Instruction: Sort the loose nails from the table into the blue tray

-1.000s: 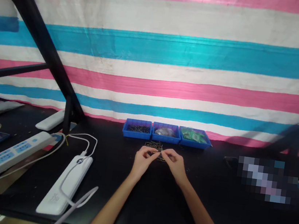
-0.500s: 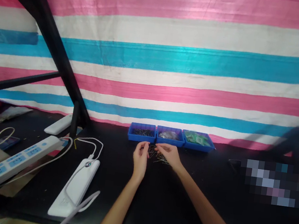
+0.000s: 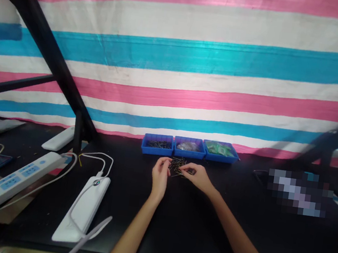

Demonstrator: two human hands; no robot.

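Observation:
A loose pile of thin metal screws or pins (image 3: 177, 166) lies on the black table, between my two hands. My left hand (image 3: 160, 173) is at the pile's left edge, its fingers curled together; what they hold is too small to make out. At the right side of the pile my right hand (image 3: 195, 175) pinches with thumb and forefinger, and anything between them is too small to name. Just behind stand three blue trays: the left one (image 3: 157, 151) with dark thin pieces, the middle one (image 3: 189, 154) with clear packets, the right one (image 3: 220, 159) with green packets.
On the left are a white power bank (image 3: 83, 210) with a cable, a long power strip (image 3: 13, 183) and another white device (image 3: 58, 138). A black metal frame (image 3: 53, 61) slants above them. A dark flat object (image 3: 260, 176) and a blurred patch are on the right.
The whole view has shifted slightly. My right hand has moved a little right and down relative to the trays, still pinched over the pile. My left hand stays beside the pile, fingers curled.

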